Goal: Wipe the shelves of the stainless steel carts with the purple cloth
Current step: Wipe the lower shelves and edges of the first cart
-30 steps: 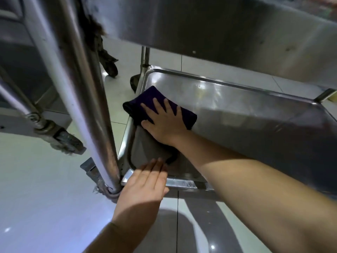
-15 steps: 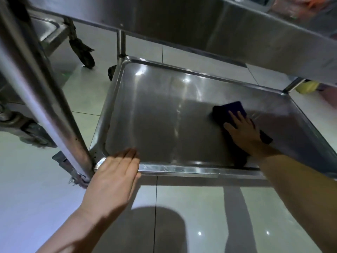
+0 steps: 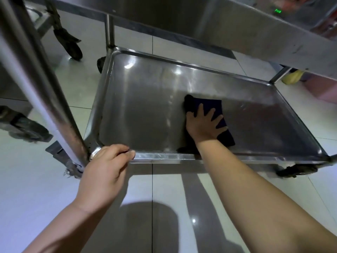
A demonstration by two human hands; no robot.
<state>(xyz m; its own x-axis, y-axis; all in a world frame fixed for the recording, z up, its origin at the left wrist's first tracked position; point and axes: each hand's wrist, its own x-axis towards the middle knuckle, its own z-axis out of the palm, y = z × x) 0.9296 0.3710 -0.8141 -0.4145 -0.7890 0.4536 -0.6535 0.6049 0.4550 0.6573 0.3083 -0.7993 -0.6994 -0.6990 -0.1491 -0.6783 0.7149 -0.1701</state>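
Note:
The cart's bottom shelf is a shiny steel tray with a raised rim, just above the tiled floor. The purple cloth lies flat on it, right of the middle and near the front rim. My right hand presses down on the cloth with fingers spread and straight. My left hand grips the shelf's front rim at the near left corner, fingers curled over the edge beside the cart's upright post. The shelf above overhangs the far side.
A second steel cart stands at the left, with castor wheels near this cart's far left corner. A castor sits under the near right corner. A yellow object lies on the floor at the far right. Glossy floor tiles surround everything.
My right hand slid the cloth from the shelf's far left corner across to right of the middle. My left hand went from lying flat at the front rim to curling over it.

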